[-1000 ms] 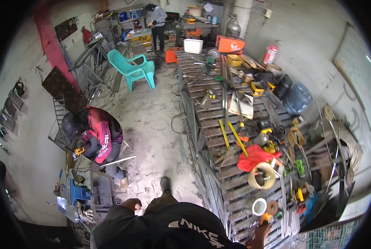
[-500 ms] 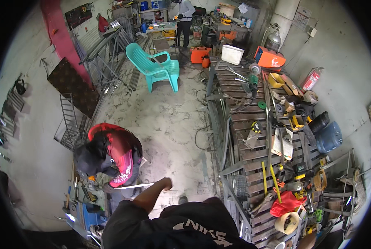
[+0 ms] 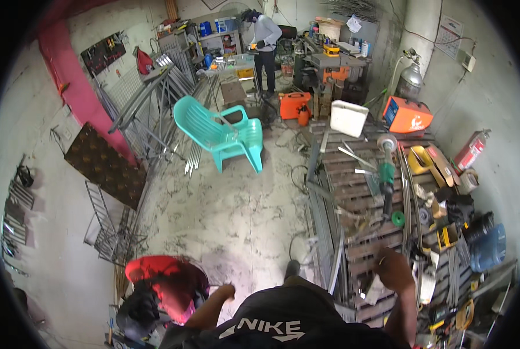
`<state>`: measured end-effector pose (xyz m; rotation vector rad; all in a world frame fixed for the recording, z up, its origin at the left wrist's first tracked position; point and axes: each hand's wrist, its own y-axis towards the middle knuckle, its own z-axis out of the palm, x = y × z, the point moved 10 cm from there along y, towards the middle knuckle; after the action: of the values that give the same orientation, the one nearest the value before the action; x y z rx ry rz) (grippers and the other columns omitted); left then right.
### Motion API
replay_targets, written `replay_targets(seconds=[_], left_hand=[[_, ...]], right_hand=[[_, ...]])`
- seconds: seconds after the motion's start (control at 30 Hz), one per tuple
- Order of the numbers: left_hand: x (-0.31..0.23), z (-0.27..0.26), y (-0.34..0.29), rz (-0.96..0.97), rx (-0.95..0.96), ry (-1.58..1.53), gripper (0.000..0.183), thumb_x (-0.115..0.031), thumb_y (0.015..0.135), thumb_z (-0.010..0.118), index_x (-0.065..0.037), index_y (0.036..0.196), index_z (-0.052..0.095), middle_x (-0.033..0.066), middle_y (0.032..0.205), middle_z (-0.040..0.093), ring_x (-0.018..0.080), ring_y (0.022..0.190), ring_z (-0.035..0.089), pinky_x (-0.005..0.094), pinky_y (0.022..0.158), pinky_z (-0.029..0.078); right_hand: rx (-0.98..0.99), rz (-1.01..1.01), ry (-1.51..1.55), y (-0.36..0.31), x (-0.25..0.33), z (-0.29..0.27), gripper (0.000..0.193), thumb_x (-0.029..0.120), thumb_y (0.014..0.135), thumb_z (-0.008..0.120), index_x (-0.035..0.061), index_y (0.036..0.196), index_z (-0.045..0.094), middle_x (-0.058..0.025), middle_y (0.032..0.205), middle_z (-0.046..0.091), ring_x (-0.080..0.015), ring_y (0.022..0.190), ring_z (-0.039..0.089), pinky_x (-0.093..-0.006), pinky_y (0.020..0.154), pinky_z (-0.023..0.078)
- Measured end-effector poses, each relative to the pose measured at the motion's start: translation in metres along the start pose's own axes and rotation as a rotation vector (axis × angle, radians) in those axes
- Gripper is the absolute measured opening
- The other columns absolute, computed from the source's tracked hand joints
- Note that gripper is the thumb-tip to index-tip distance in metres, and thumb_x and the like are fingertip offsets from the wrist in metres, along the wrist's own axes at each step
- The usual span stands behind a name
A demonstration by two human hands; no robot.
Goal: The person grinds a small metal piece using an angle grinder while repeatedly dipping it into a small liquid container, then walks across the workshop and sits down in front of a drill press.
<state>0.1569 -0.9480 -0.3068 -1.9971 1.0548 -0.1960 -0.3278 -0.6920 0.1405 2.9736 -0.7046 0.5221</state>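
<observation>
My left hand (image 3: 228,292) is closed at the end of a thin metal bar (image 3: 214,285), most of which is hidden by my forearm and a crouching co-worker. That co-worker, in red and black with a dark head covering (image 3: 140,314), bends low just left of my arm. My right hand (image 3: 396,271) hangs over the slatted metal table (image 3: 359,232), fingers curled; what they hold, if anything, I cannot make out. Beyond it on the table lie a green angle grinder (image 3: 386,172), a green disc (image 3: 398,218) and long metal bars (image 3: 408,203).
A turquoise plastic chair (image 3: 225,131) stands on the floor ahead. Along the table are a white bin (image 3: 348,118), an orange machine (image 3: 407,114) and a blue water jug (image 3: 488,249). Another person (image 3: 265,43) stands at the back. Metal racks (image 3: 105,227) lean at left.
My view has shifted forward, so the co-worker sits lower in it. My right hand has come up from the lower right edge to over the table. My left hand stays by the co-worker.
</observation>
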Motion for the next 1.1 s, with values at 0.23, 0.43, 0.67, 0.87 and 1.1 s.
replay_targets(seconds=[0.23,0.43,0.67,0.87,1.1], left_hand=[[0.081,0.055,-0.014,-0.412,0.405,-0.572,0.019,-0.017,0.083,0.071,-0.003,0.095,0.077,0.0147,0.094,0.075,0.0274,0.082,0.072,0.0426,0.076,0.057],[0.117,0.024,-0.039,-0.389,0.346,-0.719,0.016,-0.019,0.084,0.073,-0.006,0.091,0.076,0.0125,0.088,0.072,0.0255,0.076,0.068,0.0412,0.070,0.054],[0.215,-0.143,0.121,-0.344,0.234,-0.824,0.014,-0.022,0.084,0.074,-0.008,0.087,0.074,0.0098,0.082,0.069,0.0232,0.068,0.063,0.0396,0.063,0.050],[0.356,-0.409,0.327,-0.285,0.186,-0.862,0.015,-0.025,0.085,0.076,-0.011,0.084,0.073,0.0076,0.076,0.066,0.0213,0.061,0.058,0.0382,0.057,0.047],[0.417,-0.810,0.508,-0.488,-0.204,-0.175,0.047,-0.045,0.091,0.064,0.000,0.098,0.076,0.0239,0.103,0.073,0.0393,0.100,0.071,0.0472,0.086,0.056]], right_hand=[[0.342,-0.162,0.128,0.239,0.074,0.010,0.050,0.028,0.082,0.078,0.0023,0.121,0.060,-0.0264,0.108,0.067,-0.0450,0.101,0.065,-0.0520,0.087,0.052],[0.429,-0.175,0.070,0.401,0.080,0.014,0.053,0.032,0.084,0.077,0.0016,0.122,0.058,-0.0270,0.107,0.066,-0.0475,0.103,0.064,-0.0526,0.089,0.050],[0.526,-0.095,0.011,0.580,0.080,0.037,0.056,0.031,0.086,0.076,0.0006,0.128,0.057,-0.0253,0.118,0.065,-0.0437,0.114,0.063,-0.0503,0.099,0.049],[0.429,0.080,0.159,0.710,0.064,-0.008,0.057,0.029,0.086,0.075,-0.0003,0.131,0.055,-0.0272,0.120,0.064,-0.0438,0.116,0.061,-0.0505,0.100,0.048],[0.377,0.321,0.269,0.797,-0.001,-0.014,0.056,0.026,0.085,0.078,0.0016,0.131,0.055,-0.0227,0.117,0.066,-0.0412,0.110,0.065,-0.0490,0.094,0.051]])
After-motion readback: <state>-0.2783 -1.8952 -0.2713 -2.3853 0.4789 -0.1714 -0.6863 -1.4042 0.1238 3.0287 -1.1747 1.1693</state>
